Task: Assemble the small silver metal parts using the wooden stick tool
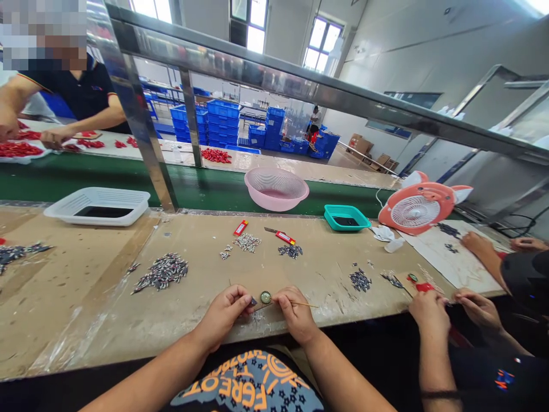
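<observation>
My left hand (228,313) is closed in a pinch on a small dark grey piece (253,301) near the table's front edge. Thumb and fingers of my right hand (295,313) grip a thin wooden stick (309,305), which points across toward the left hand. Between the two hands lies a small round bottle cap (266,297) with a crimped edge and pale contents I cannot make out. Beyond them are a pile of small grey pieces (290,251), a pile of whitish pieces (247,242) and, to the left, a larger mixed pile (163,271).
A pink mesh basket (277,191), a white tray (139,201), a teal tray (365,223) and an orange fan (388,214) stand along the back. Red-and-yellow packets (241,228) lie mid-table. Co-workers' hands (431,315) work at the right; another person (96,111) works across the green belt (206,182).
</observation>
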`<action>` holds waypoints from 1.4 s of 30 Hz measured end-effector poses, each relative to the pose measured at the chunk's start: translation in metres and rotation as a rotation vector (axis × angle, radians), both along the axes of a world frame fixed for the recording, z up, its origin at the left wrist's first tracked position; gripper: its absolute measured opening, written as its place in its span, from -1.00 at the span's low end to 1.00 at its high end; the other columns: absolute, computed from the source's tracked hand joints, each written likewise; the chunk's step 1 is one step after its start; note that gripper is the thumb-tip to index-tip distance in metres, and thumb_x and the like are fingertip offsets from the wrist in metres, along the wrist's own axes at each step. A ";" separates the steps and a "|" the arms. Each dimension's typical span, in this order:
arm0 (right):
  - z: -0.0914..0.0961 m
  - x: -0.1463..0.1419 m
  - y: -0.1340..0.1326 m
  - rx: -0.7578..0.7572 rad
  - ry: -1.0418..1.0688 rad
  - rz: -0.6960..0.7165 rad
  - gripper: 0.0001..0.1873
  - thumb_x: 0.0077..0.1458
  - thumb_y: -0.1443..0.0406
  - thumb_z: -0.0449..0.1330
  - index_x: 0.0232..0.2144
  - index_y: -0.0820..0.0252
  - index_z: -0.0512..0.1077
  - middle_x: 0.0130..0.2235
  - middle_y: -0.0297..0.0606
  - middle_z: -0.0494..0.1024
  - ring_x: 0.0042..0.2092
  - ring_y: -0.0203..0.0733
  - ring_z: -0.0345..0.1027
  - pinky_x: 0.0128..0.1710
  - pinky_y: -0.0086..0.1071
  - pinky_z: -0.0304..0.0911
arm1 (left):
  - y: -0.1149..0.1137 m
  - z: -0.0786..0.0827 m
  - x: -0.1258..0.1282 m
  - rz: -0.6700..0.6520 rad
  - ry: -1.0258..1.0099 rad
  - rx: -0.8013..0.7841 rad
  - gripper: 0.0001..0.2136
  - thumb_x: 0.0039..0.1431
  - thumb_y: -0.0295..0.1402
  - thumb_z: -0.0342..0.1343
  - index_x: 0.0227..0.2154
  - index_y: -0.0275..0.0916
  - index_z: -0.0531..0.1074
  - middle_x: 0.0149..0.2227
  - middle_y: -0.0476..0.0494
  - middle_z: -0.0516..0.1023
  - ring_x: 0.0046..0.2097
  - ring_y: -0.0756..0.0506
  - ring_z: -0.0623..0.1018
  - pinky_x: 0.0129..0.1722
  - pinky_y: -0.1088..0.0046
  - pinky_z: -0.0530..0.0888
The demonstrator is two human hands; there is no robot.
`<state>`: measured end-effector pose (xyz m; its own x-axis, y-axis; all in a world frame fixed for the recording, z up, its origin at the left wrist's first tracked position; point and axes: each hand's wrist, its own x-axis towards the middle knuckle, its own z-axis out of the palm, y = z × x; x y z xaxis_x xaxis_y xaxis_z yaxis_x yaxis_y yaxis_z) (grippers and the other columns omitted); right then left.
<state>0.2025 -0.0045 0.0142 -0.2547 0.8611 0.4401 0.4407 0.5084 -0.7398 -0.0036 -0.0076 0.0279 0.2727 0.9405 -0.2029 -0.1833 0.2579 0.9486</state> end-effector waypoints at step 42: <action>0.027 -0.019 -0.016 0.053 0.138 0.147 -0.73 0.25 0.26 -0.06 -0.32 0.15 0.43 -0.39 -0.24 0.50 -0.27 -0.19 0.33 -0.18 -0.25 0.24 | -0.002 0.000 -0.001 -0.041 -0.049 -0.014 -0.79 0.10 -0.19 0.11 -0.45 -0.25 0.35 -0.52 -0.02 0.49 -0.45 0.00 0.41 -0.41 0.51 0.31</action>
